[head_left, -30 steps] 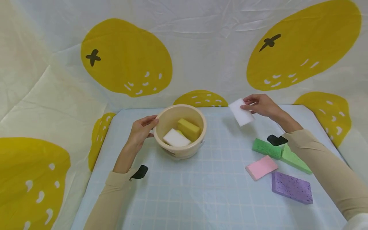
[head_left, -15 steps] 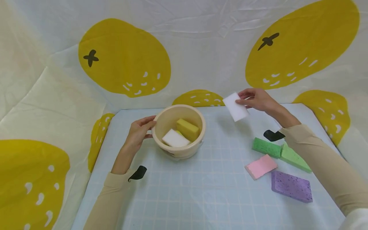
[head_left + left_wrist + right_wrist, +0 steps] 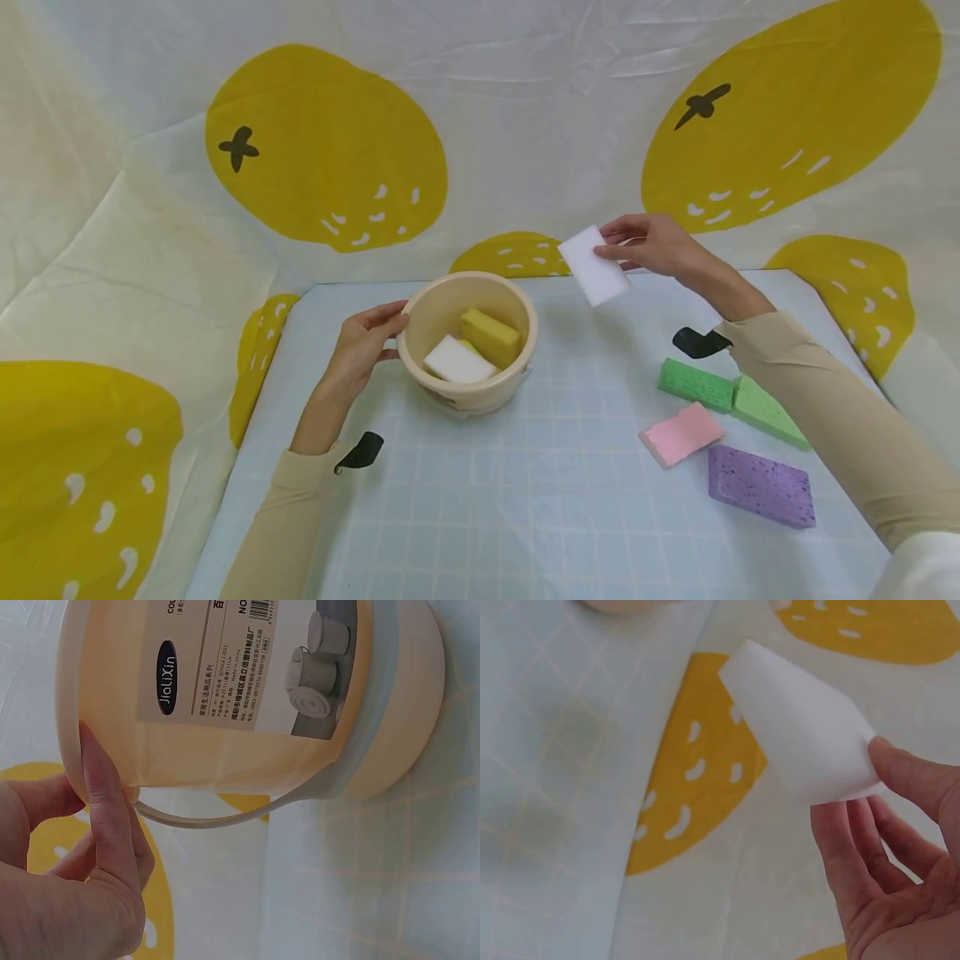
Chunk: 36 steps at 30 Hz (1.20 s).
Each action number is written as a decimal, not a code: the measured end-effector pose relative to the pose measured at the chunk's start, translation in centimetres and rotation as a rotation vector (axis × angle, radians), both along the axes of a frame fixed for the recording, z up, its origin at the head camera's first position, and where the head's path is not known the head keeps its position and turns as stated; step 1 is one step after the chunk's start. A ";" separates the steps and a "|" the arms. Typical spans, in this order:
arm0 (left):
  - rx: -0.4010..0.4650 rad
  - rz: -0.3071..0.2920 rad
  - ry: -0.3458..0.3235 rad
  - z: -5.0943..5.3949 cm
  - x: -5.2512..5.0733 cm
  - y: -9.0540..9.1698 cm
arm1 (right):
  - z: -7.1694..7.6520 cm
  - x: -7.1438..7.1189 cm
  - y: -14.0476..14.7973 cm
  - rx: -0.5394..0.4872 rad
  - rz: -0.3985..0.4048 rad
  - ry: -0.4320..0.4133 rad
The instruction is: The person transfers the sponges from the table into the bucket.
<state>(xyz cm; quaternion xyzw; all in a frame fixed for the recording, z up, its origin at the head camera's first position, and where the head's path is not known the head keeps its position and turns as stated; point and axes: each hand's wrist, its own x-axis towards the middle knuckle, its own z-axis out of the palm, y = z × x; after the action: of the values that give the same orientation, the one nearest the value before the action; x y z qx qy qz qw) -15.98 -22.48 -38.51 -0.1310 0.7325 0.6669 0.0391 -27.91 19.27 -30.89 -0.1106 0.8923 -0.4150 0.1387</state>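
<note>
A cream bucket (image 3: 469, 400) stands towards the back of the table, holding a white sponge (image 3: 458, 361) and a yellow sponge (image 3: 491, 337), with a bit of brighter yellow between them. My left hand (image 3: 358, 350) grips the bucket's rim on its left side; in the left wrist view that hand (image 3: 97, 847) pinches the rim beside the labelled wall (image 3: 225, 761). Up in the air to the right of the bucket, my right hand (image 3: 660, 247) pinches another white sponge (image 3: 594, 267) by its edge. The right wrist view shows this sponge (image 3: 802, 724) between thumb and fingers.
On the right of the table (image 3: 480, 517) lie a green sponge (image 3: 696, 385), a light green one (image 3: 767, 412) touching it, a pink one (image 3: 682, 434) and a purple one (image 3: 761, 487). A curtain (image 3: 525, 150) with large yellow fruit prints hangs behind and at the sides.
My right hand has moved left and slightly up with the white sponge, closer to the bucket. The left hand has stayed on the rim, and the bucket has kept its place.
</note>
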 end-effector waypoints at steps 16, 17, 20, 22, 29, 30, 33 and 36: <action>-0.009 0.017 -0.003 -0.1 -0.1 0.2 | 1.5 0.1 -3.9 -0.069 0.081 -0.030; -0.011 0.018 -0.005 -0.1 -0.1 0.2 | 1.4 0.1 -4.2 -0.074 0.089 -0.033; -0.016 0.021 -0.009 -0.2 -0.1 0.2 | 1.3 0.2 -5.3 -0.090 0.108 -0.042; -0.017 0.021 -0.010 -0.2 -0.1 0.2 | 1.1 0.2 -6.0 -0.100 0.124 -0.049; 0.010 0.010 0.008 -0.3 -0.2 0.2 | 0.2 0.3 -8.5 -0.125 0.191 -0.064; 0.013 0.011 0.009 -0.4 -0.2 0.2 | 0.1 0.3 -8.8 -0.122 0.197 -0.062; 0.018 0.015 0.007 -0.4 -0.2 0.2 | -0.2 0.5 -9.9 -0.119 0.218 -0.060; 0.010 0.028 0.001 -0.4 -0.2 0.2 | -0.4 0.6 -10.9 -0.121 0.242 -0.067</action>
<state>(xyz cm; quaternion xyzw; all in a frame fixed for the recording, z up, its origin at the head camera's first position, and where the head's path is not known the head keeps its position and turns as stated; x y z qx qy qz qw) -16.20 -22.27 -38.87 -0.1407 0.7273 0.6710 0.0301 -27.28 8.38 -31.29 -0.2119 0.8407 -0.4517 0.2106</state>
